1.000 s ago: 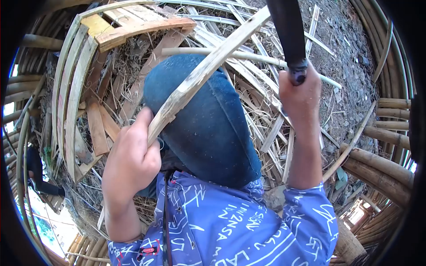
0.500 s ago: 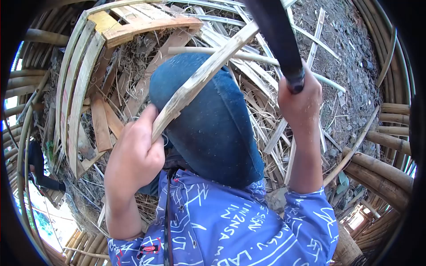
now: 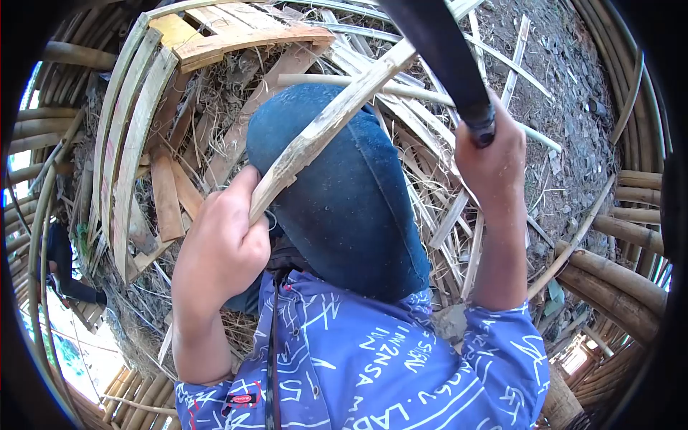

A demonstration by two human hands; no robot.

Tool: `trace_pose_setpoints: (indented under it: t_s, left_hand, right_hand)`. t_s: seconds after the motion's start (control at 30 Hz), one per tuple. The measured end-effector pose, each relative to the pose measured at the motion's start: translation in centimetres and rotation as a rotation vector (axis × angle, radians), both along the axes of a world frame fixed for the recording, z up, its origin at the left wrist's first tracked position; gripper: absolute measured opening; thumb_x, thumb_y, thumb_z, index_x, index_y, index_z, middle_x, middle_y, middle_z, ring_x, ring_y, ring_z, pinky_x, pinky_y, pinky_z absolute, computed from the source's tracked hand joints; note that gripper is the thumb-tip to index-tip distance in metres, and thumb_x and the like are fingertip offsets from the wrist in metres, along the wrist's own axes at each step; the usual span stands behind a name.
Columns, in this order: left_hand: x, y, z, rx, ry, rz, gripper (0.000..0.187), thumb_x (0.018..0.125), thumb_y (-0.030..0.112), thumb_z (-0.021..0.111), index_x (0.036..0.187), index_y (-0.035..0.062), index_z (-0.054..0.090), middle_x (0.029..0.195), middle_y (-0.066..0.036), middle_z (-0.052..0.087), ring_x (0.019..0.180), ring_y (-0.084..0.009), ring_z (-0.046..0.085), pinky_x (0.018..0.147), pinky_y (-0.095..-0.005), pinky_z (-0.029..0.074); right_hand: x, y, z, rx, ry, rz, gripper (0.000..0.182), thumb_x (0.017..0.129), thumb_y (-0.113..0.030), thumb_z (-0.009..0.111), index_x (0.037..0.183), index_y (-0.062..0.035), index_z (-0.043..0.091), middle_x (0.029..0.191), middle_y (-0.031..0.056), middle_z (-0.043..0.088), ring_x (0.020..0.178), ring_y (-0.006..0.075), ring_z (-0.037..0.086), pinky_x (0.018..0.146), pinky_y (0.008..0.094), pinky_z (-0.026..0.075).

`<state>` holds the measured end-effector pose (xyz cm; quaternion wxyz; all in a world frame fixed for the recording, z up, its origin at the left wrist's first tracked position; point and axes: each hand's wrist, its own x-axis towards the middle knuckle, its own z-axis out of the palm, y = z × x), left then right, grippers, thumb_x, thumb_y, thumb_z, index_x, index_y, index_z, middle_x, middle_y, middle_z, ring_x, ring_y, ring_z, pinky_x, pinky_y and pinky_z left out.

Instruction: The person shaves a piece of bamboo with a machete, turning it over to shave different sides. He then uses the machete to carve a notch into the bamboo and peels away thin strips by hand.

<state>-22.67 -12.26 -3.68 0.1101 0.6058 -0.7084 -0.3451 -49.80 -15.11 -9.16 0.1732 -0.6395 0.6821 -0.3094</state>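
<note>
My left hand (image 3: 223,240) is closed round the near end of a pale, rough-split bamboo strip (image 3: 322,136). The strip slants up to the right across my raised knee in dark blue trousers (image 3: 344,208). In my right hand (image 3: 494,147) is the handle of a machete, gripped in a fist. The machete's broad dark blade (image 3: 441,57) points up and to the left, overlapping the strip's far part at the top of the view. The far end of the strip shows beyond the blade.
A curved wooden slat frame (image 3: 143,129) stands at the left. Split strips and shavings (image 3: 423,186) litter the ground beyond my knee. Thick bamboo poles (image 3: 609,279) lie at the right. At the far left edge, part of another person (image 3: 64,269) shows.
Both hands, the strip and the machete appear slightly farther right in the view, as does the background. My grip on each looks the same.
</note>
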Motion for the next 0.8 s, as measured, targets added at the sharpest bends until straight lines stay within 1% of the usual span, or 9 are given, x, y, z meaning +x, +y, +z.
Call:
trace_pose_setpoints:
  t_s: [0.03, 0.07, 0.13, 0.2, 0.33, 0.37, 0.5, 0.67, 0.8]
  left_hand:
    - [0.0, 0.1, 0.0, 0.022, 0.027, 0.018, 0.021, 0.071, -0.002, 0.043, 0.091, -0.0075, 0.046, 0.073, -0.034, 0.05, 0.078, -0.0516, 0.05, 0.068, -0.0507, 0.04]
    - [0.2, 0.5, -0.2, 0.035, 0.027, 0.025, 0.021, 0.071, -0.002, 0.043, 0.091, -0.0075, 0.046, 0.073, -0.034, 0.05, 0.078, -0.0516, 0.05, 0.068, -0.0507, 0.04]
    - [0.2, 0.5, -0.5, 0.019, 0.043, 0.042, 0.022, 0.071, -0.002, 0.043, 0.091, -0.0076, 0.047, 0.074, -0.034, 0.051, 0.078, -0.0518, 0.05, 0.069, -0.0504, 0.04]
    - [0.1, 0.3, -0.2, 0.028, 0.018, 0.024, 0.022, 0.071, -0.001, 0.043, 0.091, -0.0076, 0.047, 0.074, -0.034, 0.051, 0.079, -0.052, 0.05, 0.07, -0.0504, 0.04]
    - [0.3, 0.2, -0.5, 0.043, 0.057, 0.047, 0.022, 0.071, -0.001, 0.043, 0.091, -0.0075, 0.047, 0.074, -0.034, 0.051, 0.08, -0.0524, 0.05, 0.071, -0.0512, 0.04]
    - [0.3, 0.2, -0.4, 0.034, 0.059, 0.047, 0.022, 0.071, -0.001, 0.043, 0.091, -0.0075, 0.047, 0.074, -0.034, 0.051, 0.08, -0.0524, 0.05, 0.071, -0.0512, 0.04]
    - [-0.1, 0.0, -0.6, 0.035, 0.033, 0.036, 0.021, 0.071, -0.001, 0.043, 0.091, -0.0071, 0.047, 0.073, -0.034, 0.052, 0.08, -0.0523, 0.05, 0.07, -0.0516, 0.04]
    - [0.2, 0.1, -0.2, 0.048, 0.012, 0.059, 0.019, 0.071, -0.001, 0.043, 0.09, -0.0066, 0.046, 0.073, -0.033, 0.051, 0.079, -0.0523, 0.05, 0.07, -0.0515, 0.04]
    - [-0.1, 0.3, -0.2, 0.078, 0.01, 0.058, 0.019, 0.071, 0.0, 0.043, 0.089, -0.0068, 0.046, 0.073, -0.033, 0.051, 0.079, -0.0521, 0.05, 0.069, -0.0515, 0.04]
  right_hand:
    - [0.5, 0.0, 0.1, 0.097, -0.074, -0.046, 0.035, 0.072, -0.003, 0.055, 0.105, 0.0069, 0.056, 0.067, 0.0201, 0.062, 0.058, 0.0299, 0.065, 0.056, 0.0387, 0.05]
    - [1.6, 0.4, -1.2, -0.01, -0.063, -0.027, 0.033, 0.073, -0.001, 0.054, 0.105, 0.007, 0.057, 0.067, 0.0191, 0.063, 0.059, 0.0284, 0.065, 0.056, 0.0388, 0.05]
    - [2.5, 1.3, -0.7, -0.003, -0.092, -0.04, 0.035, 0.072, -0.001, 0.054, 0.107, 0.0055, 0.057, 0.069, 0.0192, 0.063, 0.059, 0.0287, 0.065, 0.056, 0.0385, 0.05]
    - [0.1, 0.3, -0.6, 0.136, -0.081, -0.076, 0.042, 0.071, -0.003, 0.054, 0.113, 0.0047, 0.056, 0.07, 0.0211, 0.062, 0.063, 0.0302, 0.066, 0.059, 0.0374, 0.05]
    - [2.1, 0.8, -0.4, 0.067, -0.106, -0.108, 0.034, 0.071, -0.001, 0.054, 0.105, 0.0027, 0.058, 0.069, 0.0227, 0.061, 0.065, 0.0326, 0.066, 0.06, 0.0369, 0.05]
    - [2.1, 1.3, -0.2, 0.039, -0.068, -0.024, 0.033, 0.072, 0.0, 0.053, 0.104, 0.0018, 0.059, 0.069, 0.0224, 0.061, 0.065, 0.0336, 0.066, 0.06, 0.0376, 0.049]
    - [0.5, -0.2, 0.1, 0.07, -0.045, -0.111, 0.035, 0.071, -0.001, 0.052, 0.106, 0.0015, 0.058, 0.068, 0.0239, 0.06, 0.066, 0.0358, 0.066, 0.062, 0.0398, 0.05]
    - [1.6, 1.2, -0.4, -0.05, -0.079, 0.0, 0.032, 0.072, -0.001, 0.051, 0.103, 0.0017, 0.059, 0.066, 0.0221, 0.06, 0.063, 0.0341, 0.065, 0.059, 0.04, 0.049]
    - [2.2, 0.2, 0.5, 0.111, -0.049, -0.093, 0.034, 0.071, -0.002, 0.053, 0.105, 0.0019, 0.056, 0.067, 0.0236, 0.06, 0.066, 0.0368, 0.066, 0.062, 0.0421, 0.05]
